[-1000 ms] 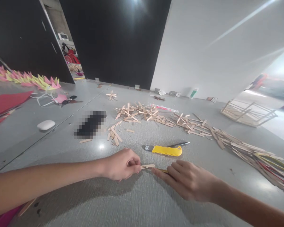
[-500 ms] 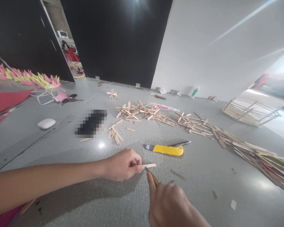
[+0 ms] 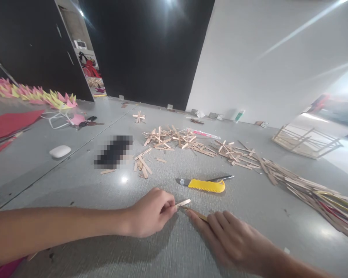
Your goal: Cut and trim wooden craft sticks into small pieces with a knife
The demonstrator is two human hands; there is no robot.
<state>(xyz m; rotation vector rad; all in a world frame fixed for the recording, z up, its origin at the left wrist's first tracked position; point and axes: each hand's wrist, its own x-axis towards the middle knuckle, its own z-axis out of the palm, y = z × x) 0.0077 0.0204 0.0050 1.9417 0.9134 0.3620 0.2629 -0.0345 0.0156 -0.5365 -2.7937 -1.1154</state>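
Note:
My left hand pinches a small wooden craft stick, whose rounded end sticks out to the right. Closed round a slim tan tool is my right hand, with one finger stretched along it. The tool's narrow tip points left, close to the stick near my left fingertips; whether it touches the stick I cannot tell. Just beyond both hands lie a yellow utility knife and, partly behind it, a dark pen.
Heaps of craft sticks spread across the grey surface, running to long strips at right. A white case and a blurred-out dark object lie left. A stick frame stands right; folded paper sits far left.
My right hand has turned and swung to the right, so the tool lies flatter. The stick in my left hand is tilted up more, and that hand is slightly lower in view.

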